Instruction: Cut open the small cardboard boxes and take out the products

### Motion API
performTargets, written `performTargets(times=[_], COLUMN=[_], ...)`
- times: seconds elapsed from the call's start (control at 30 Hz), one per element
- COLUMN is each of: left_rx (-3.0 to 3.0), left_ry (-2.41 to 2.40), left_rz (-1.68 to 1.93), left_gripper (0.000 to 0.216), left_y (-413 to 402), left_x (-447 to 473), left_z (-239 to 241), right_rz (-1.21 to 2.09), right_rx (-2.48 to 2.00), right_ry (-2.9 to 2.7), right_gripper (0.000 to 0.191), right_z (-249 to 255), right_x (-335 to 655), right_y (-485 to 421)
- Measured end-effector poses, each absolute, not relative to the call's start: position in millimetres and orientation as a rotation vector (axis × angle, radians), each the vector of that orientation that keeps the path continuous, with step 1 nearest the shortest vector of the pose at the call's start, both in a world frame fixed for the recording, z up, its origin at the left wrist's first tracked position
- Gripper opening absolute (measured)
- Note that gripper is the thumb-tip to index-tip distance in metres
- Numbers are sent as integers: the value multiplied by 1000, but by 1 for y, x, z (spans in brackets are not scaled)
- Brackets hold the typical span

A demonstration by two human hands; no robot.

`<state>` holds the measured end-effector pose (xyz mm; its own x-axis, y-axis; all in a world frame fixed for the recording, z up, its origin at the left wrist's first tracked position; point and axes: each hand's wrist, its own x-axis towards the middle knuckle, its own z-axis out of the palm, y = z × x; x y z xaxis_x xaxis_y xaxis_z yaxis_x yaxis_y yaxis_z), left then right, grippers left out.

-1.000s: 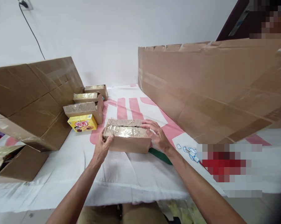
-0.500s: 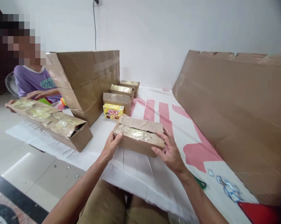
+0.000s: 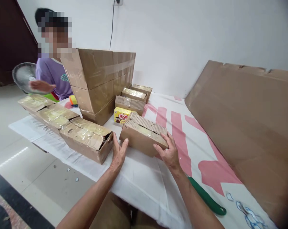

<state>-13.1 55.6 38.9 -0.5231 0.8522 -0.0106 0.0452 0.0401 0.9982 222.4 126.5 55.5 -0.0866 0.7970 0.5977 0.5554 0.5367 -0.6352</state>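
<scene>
A small brown cardboard box (image 3: 139,136) with a ridged flap and clear tape on top sits tilted on the table in front of me. My right hand (image 3: 169,151) grips its right end, thumb on the near side and fingers over the top. My left hand (image 3: 118,154) is off that box, with thumb and fingers apart. Its fingertips touch the end of the nearest taped cardboard box (image 3: 86,140) in a row at the left. Behind the box in my right hand stands a yellow printed box (image 3: 121,115), partly hidden.
Stacked large cartons (image 3: 97,92) rise behind the row, with several small boxes (image 3: 131,105) beside them. A large cardboard sheet (image 3: 244,127) leans at the right. A green handle (image 3: 206,197) lies by my right forearm. Across the table sits a person in a purple shirt (image 3: 54,76).
My left hand has let go of the small box and moved left to the row. The row has slid towards me. The other person's hand has lifted away from the row.
</scene>
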Motion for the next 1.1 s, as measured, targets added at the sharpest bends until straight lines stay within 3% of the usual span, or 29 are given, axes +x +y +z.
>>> performTargets(times=[0.37, 0.57, 0.83, 1.1], left_rx=[952, 1081, 1052, 1084], left_ry=[1687, 1751, 1940, 1990], left_rz=[1577, 1561, 1667, 1690], left_gripper=[86, 89, 103, 105], left_y=[39, 68, 115, 135], left_x=[-5, -11, -13, -19], left_z=[24, 12, 6, 0], right_rz=[390, 473, 584, 603], right_rx=[-1070, -982, -1043, -1047], right_ry=[-1843, -1758, -1636, -1544], right_gripper=[56, 82, 65, 53], right_z=[62, 42, -27, -52], right_x=[96, 99, 121, 116], right_y=[174, 175, 159, 161])
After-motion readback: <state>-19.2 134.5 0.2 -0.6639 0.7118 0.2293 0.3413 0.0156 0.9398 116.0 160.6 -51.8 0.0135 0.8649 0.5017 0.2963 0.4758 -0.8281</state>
